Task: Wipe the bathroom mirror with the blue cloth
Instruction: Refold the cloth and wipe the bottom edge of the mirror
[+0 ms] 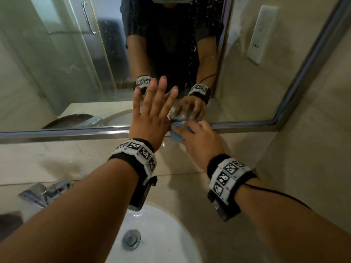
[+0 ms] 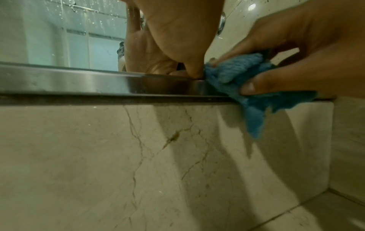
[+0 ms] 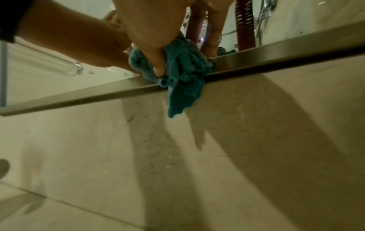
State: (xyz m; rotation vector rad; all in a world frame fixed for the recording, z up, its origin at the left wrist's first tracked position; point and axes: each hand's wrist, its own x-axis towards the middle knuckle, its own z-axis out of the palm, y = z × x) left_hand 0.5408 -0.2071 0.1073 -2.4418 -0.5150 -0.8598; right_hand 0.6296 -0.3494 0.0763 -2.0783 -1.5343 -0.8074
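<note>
The mirror (image 1: 76, 63) fills the wall ahead, with water drops on its glass. My left hand (image 1: 157, 92) lies flat against the lower glass, fingers straight and spread; in the left wrist view its thumb (image 2: 194, 70) touches the metal frame (image 2: 79, 81). Right beside it, my right hand (image 1: 182, 128) grips the bunched blue cloth (image 1: 175, 134) and presses it on the mirror's bottom edge. In the right wrist view the thumb (image 3: 156, 62) digs into the cloth (image 3: 183, 70), and a loose corner hangs over the frame (image 3: 276, 56) onto the tile.
A white sink basin (image 1: 171, 234) with a metal drain (image 1: 131, 240) sits below my arms. A chrome faucet (image 1: 43, 192) stands at the lower left. The mirror's frame corner (image 1: 275, 123) is at the right, close to the tiled side wall (image 1: 322, 139).
</note>
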